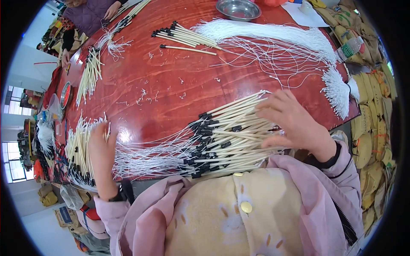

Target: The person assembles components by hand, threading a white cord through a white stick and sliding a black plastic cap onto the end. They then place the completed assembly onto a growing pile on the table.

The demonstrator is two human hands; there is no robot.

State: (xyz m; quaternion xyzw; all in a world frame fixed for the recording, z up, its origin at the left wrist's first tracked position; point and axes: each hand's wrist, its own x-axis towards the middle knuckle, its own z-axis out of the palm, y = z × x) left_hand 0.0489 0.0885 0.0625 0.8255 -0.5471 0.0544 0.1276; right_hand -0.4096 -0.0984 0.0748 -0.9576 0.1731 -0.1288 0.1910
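Note:
My right hand (290,121) rests palm down, fingers spread, on a big heap of cream sticks with black caps (226,141) lying on the red wooden table (171,89). White strings (149,155) trail left from their capped ends. At the table's left edge my left hand (101,155) lies on a second pile of the same sticks (79,147), one stick standing up beside its fingers (107,130); whether it grips that stick I cannot tell.
A thick bundle of white strings (277,36) lies at the back right, more sticks (183,36) near a metal bowl (238,9). Another stick row (89,74) lies at the left. Another person's hand (112,9) works at the far corner. A plastic bottle (349,49) and stacked bags sit at the right.

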